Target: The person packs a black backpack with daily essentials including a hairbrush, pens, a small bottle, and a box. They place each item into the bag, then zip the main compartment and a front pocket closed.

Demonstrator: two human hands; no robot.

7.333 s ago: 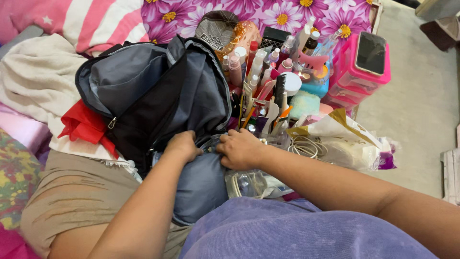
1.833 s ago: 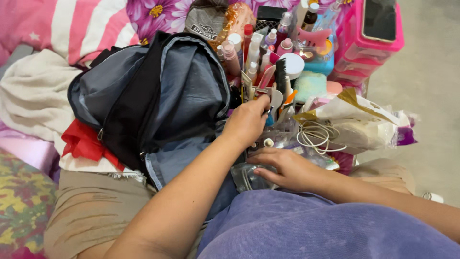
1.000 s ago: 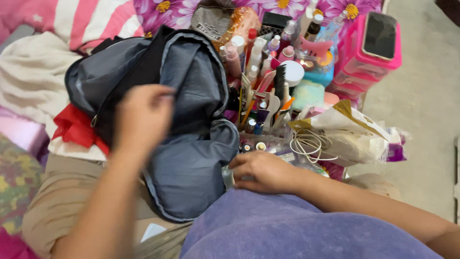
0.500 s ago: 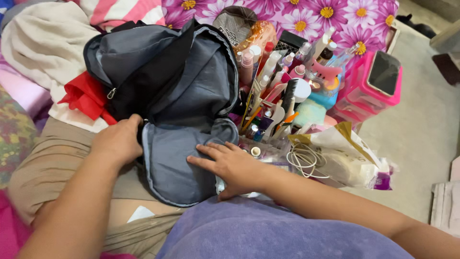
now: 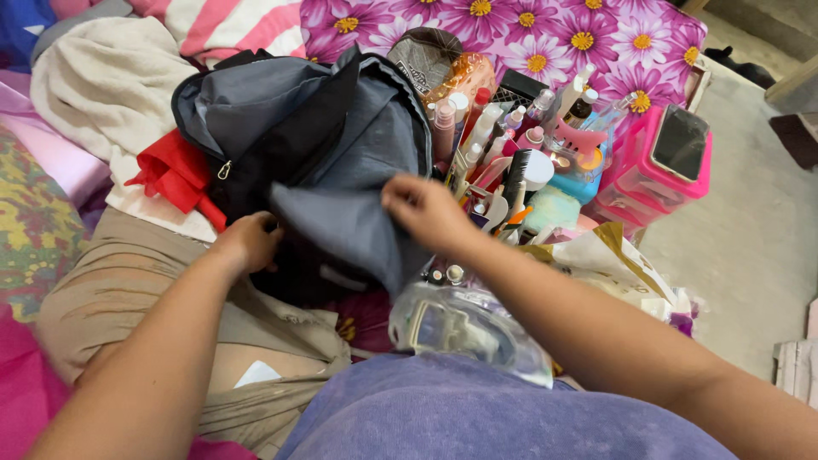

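Observation:
A grey and black backpack (image 5: pixel 290 128) lies open on the bed in front of me. My right hand (image 5: pixel 426 209) pinches the backpack's grey front flap (image 5: pixel 345 230) and holds it lifted up and back. My left hand (image 5: pixel 251 241) grips the bag's lower left edge by the zip. A clear plastic pouch (image 5: pixel 464 328) lies just under my right forearm. A red cloth (image 5: pixel 175 170) pokes out beside the bag on the left.
An organiser crammed with cosmetic bottles, brushes and combs (image 5: pixel 503 153) stands right of the bag. A pink drawer box (image 5: pixel 656 170) carries a phone (image 5: pixel 680 140). A crumpled plastic bag (image 5: pixel 622 255) lies at the right. A cream towel (image 5: pixel 111 85) and floral bedsheet (image 5: pixel 545 34) lie behind.
My right hand left the flat flap, took hold of it and lifted it up toward the bag. My left hand slid right along the bag's edge.

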